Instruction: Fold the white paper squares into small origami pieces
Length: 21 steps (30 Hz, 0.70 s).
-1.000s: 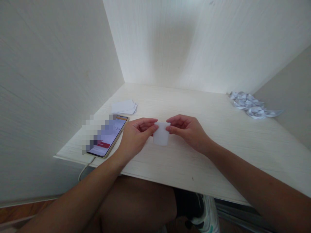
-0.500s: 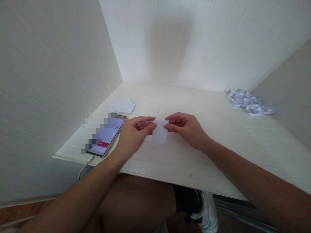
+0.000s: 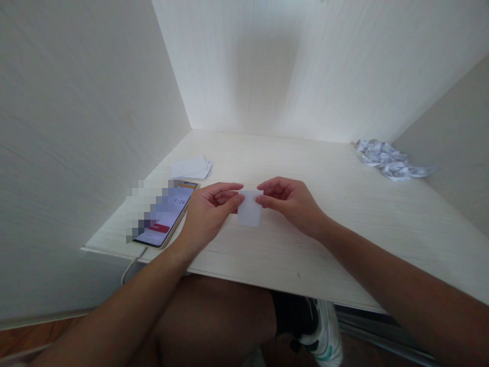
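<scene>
A small white rectangular piece of paper (image 3: pixel 249 211) is held up between my two hands, above the middle of the desk. My left hand (image 3: pixel 214 206) pinches its left edge near the top, thumb in front and fingers behind. On the opposite edge, my right hand (image 3: pixel 286 199) grips the paper the same way. Just left of my left hand lies a phone (image 3: pixel 168 214), its lit screen partly covered by a pixelated patch. Behind the phone, several white paper pieces (image 3: pixel 189 167) rest in a loose, overlapping pile.
Crumpled, torn white paper strips (image 3: pixel 389 159) lie in a heap at the back right of the desk (image 3: pixel 305 255). White panels enclose the desk at the back and both sides. A cable (image 3: pixel 132 265) hangs over the front edge by the phone. My leg and shoe are below.
Both hands keep the same pinch on the paper. The whole scene shifts very slightly left as the camera moves; nothing on the desk visibly changes place.
</scene>
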Motion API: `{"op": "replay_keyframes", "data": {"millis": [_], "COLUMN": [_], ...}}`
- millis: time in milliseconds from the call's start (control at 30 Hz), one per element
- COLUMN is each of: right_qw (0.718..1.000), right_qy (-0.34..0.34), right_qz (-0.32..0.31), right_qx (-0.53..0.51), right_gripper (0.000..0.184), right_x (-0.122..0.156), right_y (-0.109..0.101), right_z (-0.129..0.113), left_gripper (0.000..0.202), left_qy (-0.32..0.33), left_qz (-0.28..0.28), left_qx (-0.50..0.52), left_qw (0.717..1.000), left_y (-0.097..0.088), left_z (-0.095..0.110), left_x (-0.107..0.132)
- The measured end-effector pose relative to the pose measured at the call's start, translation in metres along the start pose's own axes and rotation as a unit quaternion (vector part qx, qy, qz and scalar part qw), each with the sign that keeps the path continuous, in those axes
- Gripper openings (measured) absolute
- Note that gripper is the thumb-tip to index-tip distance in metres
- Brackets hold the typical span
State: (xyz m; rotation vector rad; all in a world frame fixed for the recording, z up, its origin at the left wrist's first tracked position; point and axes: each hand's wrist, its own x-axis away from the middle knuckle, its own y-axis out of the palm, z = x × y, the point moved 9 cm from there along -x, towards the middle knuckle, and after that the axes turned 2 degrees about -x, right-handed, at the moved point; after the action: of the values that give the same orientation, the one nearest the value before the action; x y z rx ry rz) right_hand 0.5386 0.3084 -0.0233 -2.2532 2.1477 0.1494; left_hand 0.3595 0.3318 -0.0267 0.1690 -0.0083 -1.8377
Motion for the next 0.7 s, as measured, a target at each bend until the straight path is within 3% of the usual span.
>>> {"op": "replay_keyframes", "data": {"millis": [700], "right_qw": [1.0], "right_qy": [-0.01], "right_qz": [0.009], "right_qx": [0.001], "right_gripper": [0.031], "right_x": [0.0013], "right_y": [-0.0003], "right_z": [-0.0037], "left_gripper": [0.028], "left_qy": [-0.003], "left_qz": [0.022], "left_qx": [-0.004], "left_qw": [1.0], "left_y": [-0.0005], "left_z": [0.0065], "left_x": [0.0003]}}
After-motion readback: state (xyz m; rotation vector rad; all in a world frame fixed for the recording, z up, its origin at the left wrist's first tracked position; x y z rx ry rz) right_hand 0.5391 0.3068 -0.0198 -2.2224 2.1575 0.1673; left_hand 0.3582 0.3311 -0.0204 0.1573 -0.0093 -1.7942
